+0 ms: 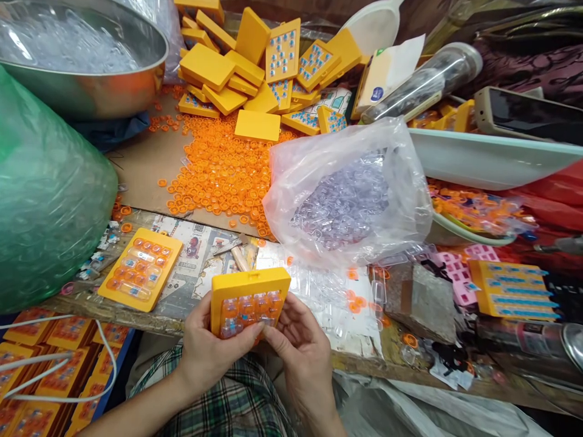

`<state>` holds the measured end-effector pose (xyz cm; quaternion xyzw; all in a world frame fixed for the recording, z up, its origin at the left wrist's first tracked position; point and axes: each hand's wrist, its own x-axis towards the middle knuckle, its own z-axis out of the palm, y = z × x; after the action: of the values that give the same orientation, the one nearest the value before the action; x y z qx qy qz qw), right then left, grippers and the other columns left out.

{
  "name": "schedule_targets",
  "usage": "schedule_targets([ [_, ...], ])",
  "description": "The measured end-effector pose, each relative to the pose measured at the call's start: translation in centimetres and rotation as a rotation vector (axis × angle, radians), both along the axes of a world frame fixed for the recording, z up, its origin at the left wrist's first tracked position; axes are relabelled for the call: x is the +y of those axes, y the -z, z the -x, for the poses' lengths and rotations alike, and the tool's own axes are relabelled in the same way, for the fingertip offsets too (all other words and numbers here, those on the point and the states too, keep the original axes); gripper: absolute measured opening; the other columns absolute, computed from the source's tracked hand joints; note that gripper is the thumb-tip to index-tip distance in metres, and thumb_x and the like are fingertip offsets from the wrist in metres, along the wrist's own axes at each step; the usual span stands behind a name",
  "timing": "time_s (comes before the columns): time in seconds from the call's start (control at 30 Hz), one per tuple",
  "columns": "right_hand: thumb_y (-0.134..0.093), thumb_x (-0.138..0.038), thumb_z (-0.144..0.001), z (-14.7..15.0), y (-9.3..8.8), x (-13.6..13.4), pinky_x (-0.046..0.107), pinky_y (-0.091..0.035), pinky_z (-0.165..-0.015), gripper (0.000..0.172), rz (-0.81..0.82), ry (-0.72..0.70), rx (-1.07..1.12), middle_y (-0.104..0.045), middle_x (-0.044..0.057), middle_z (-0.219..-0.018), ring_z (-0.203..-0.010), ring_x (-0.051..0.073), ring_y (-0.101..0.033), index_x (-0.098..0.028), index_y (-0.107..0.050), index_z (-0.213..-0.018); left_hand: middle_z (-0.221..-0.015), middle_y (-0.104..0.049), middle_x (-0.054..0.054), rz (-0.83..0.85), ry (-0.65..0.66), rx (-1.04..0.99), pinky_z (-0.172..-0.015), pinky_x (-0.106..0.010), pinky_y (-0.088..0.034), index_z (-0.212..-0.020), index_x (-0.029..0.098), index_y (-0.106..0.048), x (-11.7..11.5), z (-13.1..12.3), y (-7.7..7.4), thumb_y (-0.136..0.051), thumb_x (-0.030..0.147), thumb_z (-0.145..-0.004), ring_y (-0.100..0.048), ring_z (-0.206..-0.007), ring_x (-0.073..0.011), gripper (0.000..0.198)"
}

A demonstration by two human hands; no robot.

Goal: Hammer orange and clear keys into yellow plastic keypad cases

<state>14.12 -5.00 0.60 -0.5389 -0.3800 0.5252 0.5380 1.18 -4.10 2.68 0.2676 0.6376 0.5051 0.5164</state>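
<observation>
Head view: yellow case (250, 281) clasped two-handed at the bench's (175, 303) front edge.
Left hand (213, 346) wraps one side, right hand (303, 343) supports the other, thumbs pressing low on the face. From here, looks light, stiff, maybe slick plastic; clear covers (246, 305) could crack or pop, so hold by side edges. Second case (140, 270) lies left.

You can read no word or number with certainty. On the tissue pack (367, 91) at the back, right of centre, a round blue badge (377, 93) carries lettering too small for you to make out; your worn printed sheet (182, 270) bears blurred small print.
</observation>
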Motion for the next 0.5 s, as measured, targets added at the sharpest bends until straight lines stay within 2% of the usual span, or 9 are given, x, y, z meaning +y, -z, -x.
schedule_targets([
  [0.1,-0.076,-0.023,-0.07,0.0,-0.3,0.1,0.035,-0.061,-0.075,0.043,0.005,-0.011,-0.049,-0.072,0.009,-0.101,-0.087,0.023,-0.071,-0.022,-0.064,-0.111,-0.062,-0.067,-0.001,0.027,0.003,-0.038,-0.051,-0.024,-0.05,-0.071,0.017,-0.064,-0.3,0.2,-0.3,-0.087,0.016,-0.045,-0.061,-0.054,-0.0171,0.035],
  [0.2,-0.073,-0.027,-0.073,-0.6,-0.8,0.5,0.033,-0.061,-0.069,0.039,-0.063,-0.076,-0.247,-0.073,0.007,-0.095,-0.081,0.021,-0.071,-0.022,-0.065,-0.111,-0.068,-0.07,-0.002,0.072,-0.032,-0.119,-0.055,-0.026,-0.053,-0.078,0.017,-0.064,-0.5,0.5,-0.4,-0.087,0.018,-0.048,-0.064,-0.058,-0.0186,0.037],
  [0.3,-0.067,-0.028,-0.079,-3.1,-1.1,1.1,0.036,-0.059,-0.073,0.027,-0.201,-0.063,-0.646,-0.072,0.007,-0.097,-0.082,0.02,-0.069,-0.023,-0.068,-0.106,-0.079,-0.073,-0.004,0.139,-0.057,-0.203,-0.062,-0.03,-0.057,-0.087,0.017,-0.062,-0.6,1.1,0.0,-0.087,0.022,-0.052,-0.068,-0.065,-0.0202,0.043],
  [0.4,-0.059,-0.028,-0.085,-6.3,-0.5,1.8,0.041,-0.054,-0.076,0.019,-0.352,0.04,-1.248,-0.071,0.01,-0.093,-0.084,0.024,-0.065,-0.019,-0.07,-0.098,-0.084,-0.074,-0.004,0.177,-0.066,-0.272,-0.067,-0.033,-0.059,-0.092,0.017,-0.059,-0.5,1.6,0.6,-0.088,0.023,-0.05,-0.07,-0.07,-0.0216,0.051],
  [0.43,-0.056,-0.028,-0.086,-7.0,-0.2,2.0,0.042,-0.053,-0.075,0.02,-0.37,0.034,-1.388,-0.072,0.011,-0.09,-0.082,0.025,-0.064,-0.017,-0.07,-0.096,-0.084,-0.073,-0.004,0.183,-0.061,-0.284,-0.069,-0.034,-0.059,-0.093,0.017,-0.058,-0.4,1.7,0.7,-0.088,0.024,-0.05,-0.07,-0.07,-0.0216,0.053],
  [0.5,-0.053,-0.026,-0.087,-7.9,0.6,2.4,0.043,-0.052,-0.073,0.022,-0.37,-0.015,-1.523,-0.072,0.011,-0.087,-0.081,0.027,-0.063,-0.016,-0.07,-0.096,-0.083,-0.073,-0.004,0.187,-0.046,-0.302,-0.07,-0.034,-0.059,-0.095,0.017,-0.057,-0.4,1.6,0.8,-0.088,0.025,-0.051,-0.07,-0.07,-0.0211,0.054],
])
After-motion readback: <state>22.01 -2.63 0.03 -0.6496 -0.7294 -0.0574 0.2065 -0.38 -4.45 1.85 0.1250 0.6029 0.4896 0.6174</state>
